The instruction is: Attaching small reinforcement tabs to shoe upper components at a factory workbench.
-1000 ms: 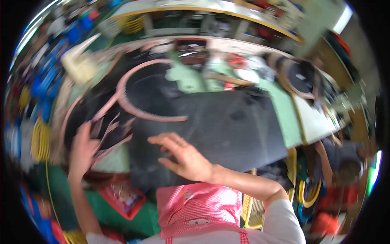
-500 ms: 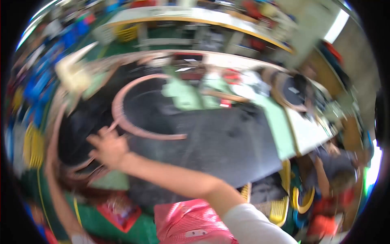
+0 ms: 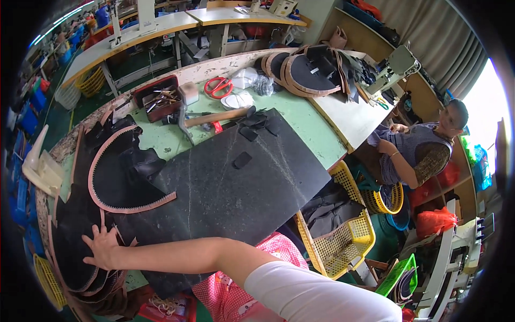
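Note:
My right hand (image 3: 104, 248) reaches across to the left side of the bench, its fingers spread apart and palm down over black leather-like pieces (image 3: 72, 225) with pinkish-tan edges. Beside its fingertips runs a narrow pink strip. Just beyond lies a black curved piece (image 3: 120, 172) bordered by a pink band with a notched inner edge. Under my forearm stretches a large dark, scuffed board (image 3: 214, 198), with a few small black scraps (image 3: 242, 160) on it. My left hand is out of view.
Behind the board lie a hammer (image 3: 220, 116), red-handled scissors (image 3: 218, 87) and a tool box (image 3: 162, 104). Stacked curved pieces (image 3: 306, 72) sit at the back right. A yellow basket (image 3: 343, 244) with black material stands right of the board. Another person (image 3: 418, 145) sits at the right.
The view has swung to the right and sharpened. My right hand has shifted a little down and left in the picture, still spread. My left arm has left the view.

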`<state>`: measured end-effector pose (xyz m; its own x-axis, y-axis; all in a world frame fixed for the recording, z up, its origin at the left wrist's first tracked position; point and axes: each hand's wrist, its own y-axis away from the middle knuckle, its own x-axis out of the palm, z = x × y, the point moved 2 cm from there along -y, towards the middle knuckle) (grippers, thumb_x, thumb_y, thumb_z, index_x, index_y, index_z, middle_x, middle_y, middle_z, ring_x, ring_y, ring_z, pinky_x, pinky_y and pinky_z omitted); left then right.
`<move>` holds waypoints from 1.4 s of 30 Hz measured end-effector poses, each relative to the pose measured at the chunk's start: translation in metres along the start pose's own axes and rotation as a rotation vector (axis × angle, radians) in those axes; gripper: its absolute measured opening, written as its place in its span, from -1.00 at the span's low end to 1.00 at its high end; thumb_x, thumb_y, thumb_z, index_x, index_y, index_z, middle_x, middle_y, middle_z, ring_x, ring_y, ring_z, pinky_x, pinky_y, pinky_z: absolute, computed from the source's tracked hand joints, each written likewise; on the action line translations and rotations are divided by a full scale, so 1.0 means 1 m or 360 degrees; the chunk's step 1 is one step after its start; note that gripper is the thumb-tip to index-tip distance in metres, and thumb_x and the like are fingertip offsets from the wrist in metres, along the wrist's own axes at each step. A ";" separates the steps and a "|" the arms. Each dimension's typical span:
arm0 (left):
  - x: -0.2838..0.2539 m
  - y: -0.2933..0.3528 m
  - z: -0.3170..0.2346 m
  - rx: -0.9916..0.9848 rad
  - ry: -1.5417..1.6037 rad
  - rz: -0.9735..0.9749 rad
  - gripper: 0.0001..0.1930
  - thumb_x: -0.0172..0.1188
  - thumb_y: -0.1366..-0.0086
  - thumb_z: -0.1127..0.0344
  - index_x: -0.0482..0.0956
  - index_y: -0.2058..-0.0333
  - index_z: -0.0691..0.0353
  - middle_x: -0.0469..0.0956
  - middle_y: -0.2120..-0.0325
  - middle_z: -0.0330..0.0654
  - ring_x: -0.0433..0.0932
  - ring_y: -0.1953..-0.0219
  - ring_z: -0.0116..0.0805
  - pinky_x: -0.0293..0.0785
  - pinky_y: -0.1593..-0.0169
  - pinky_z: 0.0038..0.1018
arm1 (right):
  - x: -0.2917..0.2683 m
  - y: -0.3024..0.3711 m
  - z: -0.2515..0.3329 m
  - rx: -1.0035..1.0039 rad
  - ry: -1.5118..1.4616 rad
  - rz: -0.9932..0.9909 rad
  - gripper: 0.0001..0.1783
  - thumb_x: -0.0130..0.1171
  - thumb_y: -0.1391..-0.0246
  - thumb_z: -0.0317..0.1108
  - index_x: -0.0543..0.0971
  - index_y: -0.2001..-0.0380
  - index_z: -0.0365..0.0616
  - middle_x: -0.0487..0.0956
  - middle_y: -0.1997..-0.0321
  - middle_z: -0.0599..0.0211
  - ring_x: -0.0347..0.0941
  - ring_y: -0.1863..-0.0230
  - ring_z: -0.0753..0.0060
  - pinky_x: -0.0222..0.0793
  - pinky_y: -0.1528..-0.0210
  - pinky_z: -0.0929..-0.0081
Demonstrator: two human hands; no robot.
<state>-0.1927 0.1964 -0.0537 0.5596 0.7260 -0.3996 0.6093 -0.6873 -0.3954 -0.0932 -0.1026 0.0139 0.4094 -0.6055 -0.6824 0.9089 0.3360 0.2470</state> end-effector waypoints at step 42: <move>0.255 -0.099 -0.121 -0.0140 0.0983 0.0618 -0.43 -0.11 -0.57 -0.04 0.45 -0.27 0.32 0.55 -0.19 -0.01 0.53 -0.19 -0.16 0.37 -0.32 -0.31 | -0.281 0.416 -0.282 -0.0047 0.0474 -0.2116 -0.15 0.59 0.12 -0.19 0.48 -0.27 -0.11 0.27 -0.46 -0.02 0.24 -0.43 -0.14 0.18 -0.44 0.12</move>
<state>-0.0417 0.4522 -0.0164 0.9430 0.3289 0.0515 0.3313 -0.9120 -0.2419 0.1473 0.4107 0.1138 -0.8021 -0.3050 -0.5135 0.5961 -0.3563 -0.7195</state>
